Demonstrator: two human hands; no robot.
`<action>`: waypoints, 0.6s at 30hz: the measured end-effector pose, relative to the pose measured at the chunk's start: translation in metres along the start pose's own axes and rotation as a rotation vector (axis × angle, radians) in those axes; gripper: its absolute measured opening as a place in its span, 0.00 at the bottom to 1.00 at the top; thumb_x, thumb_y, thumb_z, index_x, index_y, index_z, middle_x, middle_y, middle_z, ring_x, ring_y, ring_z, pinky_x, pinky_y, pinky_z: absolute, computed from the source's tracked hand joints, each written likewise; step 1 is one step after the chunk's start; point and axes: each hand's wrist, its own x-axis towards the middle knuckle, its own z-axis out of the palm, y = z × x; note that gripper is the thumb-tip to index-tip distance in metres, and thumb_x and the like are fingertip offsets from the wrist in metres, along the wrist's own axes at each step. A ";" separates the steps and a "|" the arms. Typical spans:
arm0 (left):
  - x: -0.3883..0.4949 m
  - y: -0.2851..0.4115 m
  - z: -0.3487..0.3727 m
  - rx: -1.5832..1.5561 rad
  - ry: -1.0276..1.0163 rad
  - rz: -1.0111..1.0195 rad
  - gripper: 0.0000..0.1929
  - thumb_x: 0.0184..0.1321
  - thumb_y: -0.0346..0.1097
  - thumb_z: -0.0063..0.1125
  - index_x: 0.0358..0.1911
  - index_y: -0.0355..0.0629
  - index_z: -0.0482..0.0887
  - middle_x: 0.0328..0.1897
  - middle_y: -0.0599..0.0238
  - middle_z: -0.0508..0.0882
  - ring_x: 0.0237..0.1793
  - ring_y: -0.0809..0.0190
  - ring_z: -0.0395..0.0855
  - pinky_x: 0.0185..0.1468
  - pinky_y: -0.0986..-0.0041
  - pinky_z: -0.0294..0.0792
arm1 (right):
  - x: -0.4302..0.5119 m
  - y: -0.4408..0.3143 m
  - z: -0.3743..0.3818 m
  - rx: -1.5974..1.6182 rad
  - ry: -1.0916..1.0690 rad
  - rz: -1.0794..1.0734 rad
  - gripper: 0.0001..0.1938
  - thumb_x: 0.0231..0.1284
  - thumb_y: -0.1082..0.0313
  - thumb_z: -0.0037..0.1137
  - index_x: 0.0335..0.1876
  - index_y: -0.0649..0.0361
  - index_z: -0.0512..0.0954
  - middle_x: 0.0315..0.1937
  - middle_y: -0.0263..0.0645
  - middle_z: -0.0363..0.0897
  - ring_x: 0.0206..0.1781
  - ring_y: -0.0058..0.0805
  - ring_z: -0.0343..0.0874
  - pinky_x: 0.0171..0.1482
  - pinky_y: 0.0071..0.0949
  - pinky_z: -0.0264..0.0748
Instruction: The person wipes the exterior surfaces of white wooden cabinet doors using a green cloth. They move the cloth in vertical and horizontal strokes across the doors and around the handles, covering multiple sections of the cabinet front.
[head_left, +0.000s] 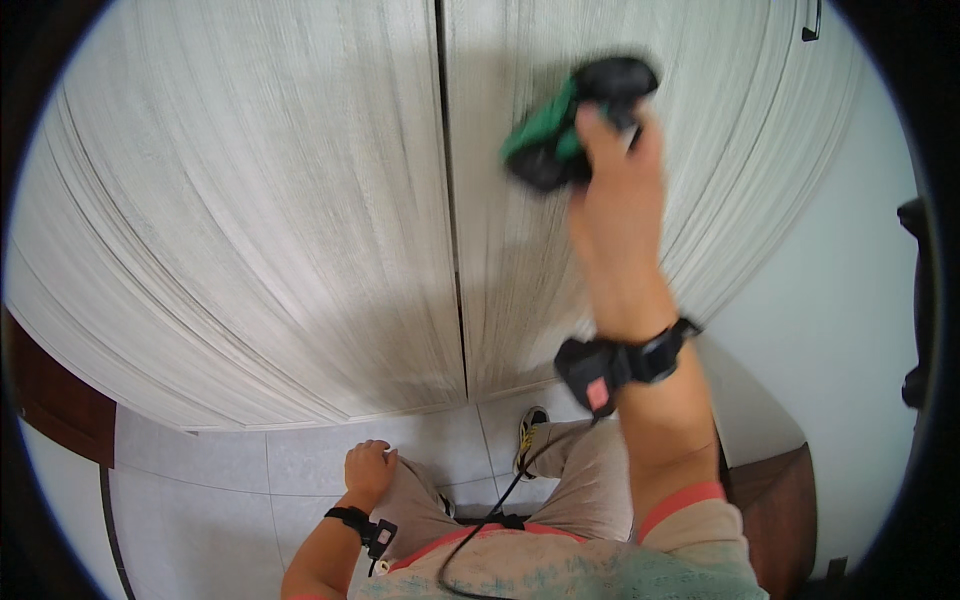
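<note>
My right hand is raised in front of a pale wood-grain cabinet door. It is closed around a green and black handheld object, blurred by motion. I cannot tell its exact kind, or whether it touches the door. Low in the view, my left hand rests palm down by my left knee, with nothing seen in it. A black strap with a small device circles my right wrist, and a similar wrist device is on the left.
A matching left cabinet door meets the right one at a narrow dark gap. A dark handle is at the upper right. A black cable hangs from the right wrist device across my lap. Grey floor tiles lie below, beside a white wall.
</note>
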 end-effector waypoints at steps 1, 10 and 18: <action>0.000 -0.001 0.001 0.000 0.004 -0.003 0.12 0.57 0.43 0.57 0.35 0.42 0.85 0.38 0.57 0.85 0.44 0.50 0.80 0.51 0.59 0.70 | 0.020 -0.016 0.006 -0.302 -0.090 -0.314 0.13 0.63 0.67 0.56 0.52 0.59 0.74 0.43 0.34 0.76 0.49 0.26 0.74 0.51 0.28 0.72; 0.001 0.000 0.003 0.012 0.004 0.020 0.13 0.57 0.44 0.57 0.35 0.43 0.85 0.37 0.59 0.84 0.44 0.52 0.80 0.51 0.60 0.68 | 0.056 -0.027 0.024 -0.964 -0.128 -1.024 0.19 0.41 0.83 0.53 0.45 0.62 0.73 0.43 0.46 0.72 0.47 0.48 0.70 0.50 0.39 0.69; 0.000 0.006 -0.003 -0.006 -0.014 0.008 0.12 0.56 0.44 0.58 0.35 0.44 0.86 0.37 0.60 0.84 0.45 0.53 0.79 0.53 0.61 0.67 | -0.047 0.088 -0.056 -1.005 -0.255 -0.851 0.23 0.33 0.79 0.58 0.44 0.56 0.79 0.44 0.42 0.72 0.48 0.45 0.70 0.49 0.41 0.65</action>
